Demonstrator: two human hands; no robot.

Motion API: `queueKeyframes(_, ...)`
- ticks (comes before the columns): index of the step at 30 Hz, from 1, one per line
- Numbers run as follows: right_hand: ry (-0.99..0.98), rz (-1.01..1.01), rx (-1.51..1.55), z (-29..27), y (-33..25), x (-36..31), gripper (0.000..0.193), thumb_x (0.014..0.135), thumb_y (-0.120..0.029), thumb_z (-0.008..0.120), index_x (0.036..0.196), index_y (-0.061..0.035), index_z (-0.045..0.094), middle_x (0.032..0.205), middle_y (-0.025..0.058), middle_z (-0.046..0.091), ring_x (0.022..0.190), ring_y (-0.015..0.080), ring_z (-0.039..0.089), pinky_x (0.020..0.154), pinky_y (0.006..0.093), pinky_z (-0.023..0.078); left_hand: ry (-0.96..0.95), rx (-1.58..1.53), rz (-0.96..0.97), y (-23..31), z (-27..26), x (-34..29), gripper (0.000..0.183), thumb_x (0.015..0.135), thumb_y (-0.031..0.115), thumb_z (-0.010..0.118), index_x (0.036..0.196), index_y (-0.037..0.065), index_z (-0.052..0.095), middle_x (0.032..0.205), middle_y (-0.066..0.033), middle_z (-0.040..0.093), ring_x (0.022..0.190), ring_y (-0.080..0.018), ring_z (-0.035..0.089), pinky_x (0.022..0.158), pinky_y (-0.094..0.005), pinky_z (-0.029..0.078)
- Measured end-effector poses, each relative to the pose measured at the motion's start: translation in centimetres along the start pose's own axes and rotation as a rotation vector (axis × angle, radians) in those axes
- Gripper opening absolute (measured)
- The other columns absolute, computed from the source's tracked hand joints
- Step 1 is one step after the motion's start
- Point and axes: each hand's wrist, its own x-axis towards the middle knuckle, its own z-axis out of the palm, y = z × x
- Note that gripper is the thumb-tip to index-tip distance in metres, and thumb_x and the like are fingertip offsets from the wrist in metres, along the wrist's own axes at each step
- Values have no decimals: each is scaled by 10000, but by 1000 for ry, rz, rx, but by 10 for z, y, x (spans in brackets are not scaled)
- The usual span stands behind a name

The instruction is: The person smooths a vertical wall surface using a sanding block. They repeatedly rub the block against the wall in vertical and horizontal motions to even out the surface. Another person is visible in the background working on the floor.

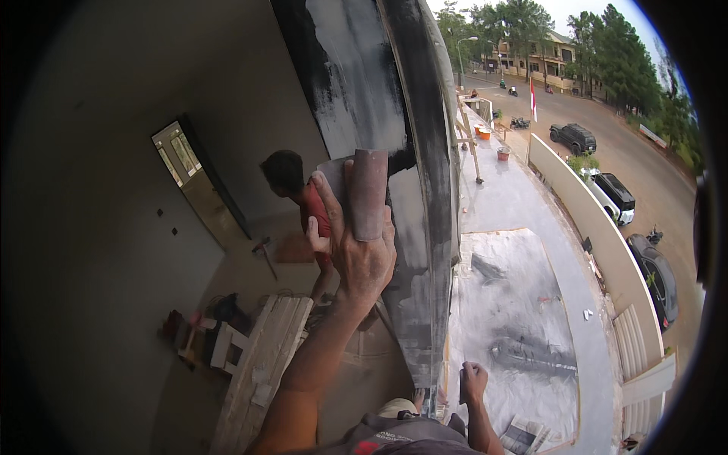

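One curled reddish-brown sheet [370,197] lies at the left grip [364,265], its rolled part standing over the backs of the fingers while a flatter grey part shows beside the fingertips, next to the black-and-grey painted upright [356,76]. The left grip is engaged on this sheet, with two fingers spread out to the side of it; whether the sheet touches the upright I cannot confirm from here. The right grip [476,379] hangs low, curled around one dark piece [462,385], the nature of which I cannot determine. Count inside the room: one co-worker in a red shirt [315,212], turned away beyond the left grip, and one plank desk [277,341] below, near the left forearm. Count outside, to the right of the upright: one silvery ground sheet [523,303] bearing dark smears, three orange-red buckets [503,154] on the paving, one red-and-white flag [532,100] at the low wall [588,201], and three parked cars [574,139] beyond that wall.
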Motion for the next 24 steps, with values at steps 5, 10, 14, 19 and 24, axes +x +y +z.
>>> queueKeyframes(5,11,-15,-1,6,17,5,252,848,-200,669,835,51,691,602,49,612,539,109,550,527,279,437,41,-26,-63,-4,-5,16,467,1006,184,460,1406,-56,447,1497,-403,266,1497,-388,158,1066,-586,109)
queueKeyframes(10,24,34,-96,-5,14,1,267,851,-217,678,849,50,687,619,57,624,541,112,556,530,288,446,-19,-2,-49,-1,-6,-6,475,1008,188,453,1429,-31,439,1537,-354,244,1481,-316,241,1084,-576,74)
queueKeyframes(14,-10,2,-76,4,2,5,275,852,-219,674,853,56,687,620,56,624,541,111,554,523,293,445,76,-72,-89,-3,-4,32,495,985,159,496,1443,-12,420,1545,-345,230,1421,-297,355,1102,-584,41)
queueKeyframes(19,-41,17,-88,4,4,7,268,845,-218,665,850,48,690,634,62,638,547,124,568,524,292,450,27,-28,-37,-10,6,-20,471,975,185,518,1407,5,463,1544,-360,205,1439,-352,322,1097,-594,7)
queueKeyframes(24,-23,20,-103,-5,19,6,277,838,-225,664,846,51,690,629,76,642,548,135,580,532,296,454,159,-76,-64,-10,2,31,485,964,230,529,1404,32,486,1480,-366,346,1446,-306,329,1115,-554,4)
